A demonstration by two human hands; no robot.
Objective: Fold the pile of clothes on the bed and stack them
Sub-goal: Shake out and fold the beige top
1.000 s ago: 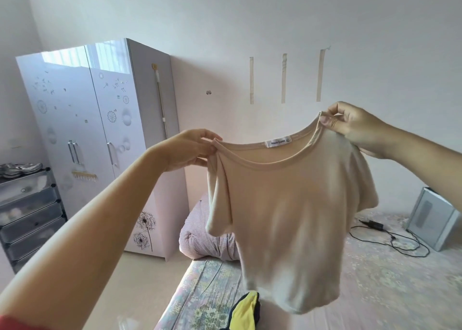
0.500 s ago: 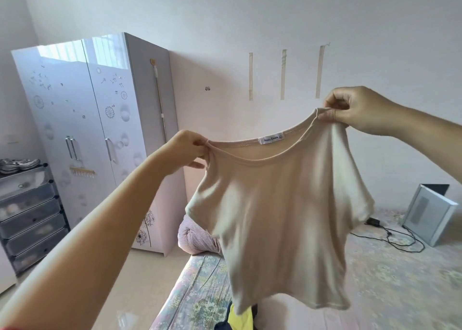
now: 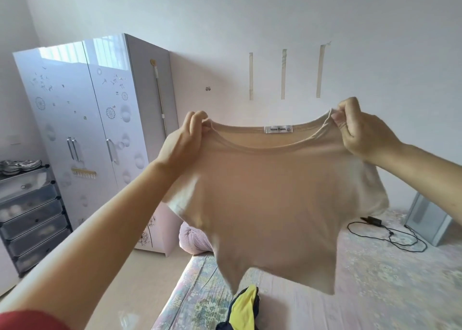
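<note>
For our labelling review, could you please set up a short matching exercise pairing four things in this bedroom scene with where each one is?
Things:
1. beige T-shirt
2. yellow garment
3. black cable
4. sneakers

Places:
A. on top of the drawer unit
B. lying on the bed, far right
C. held up by the left hand and right hand
D. on the bed's near edge

Pairs: 1-C, 2-D, 3-B, 4-A

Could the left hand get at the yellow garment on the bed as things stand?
Probably not right away. The left hand pinches one shoulder of the beige T-shirt, held up with the right hand. The yellow garment lies below on the bed, uncovered, so letting go should free the way.
</note>
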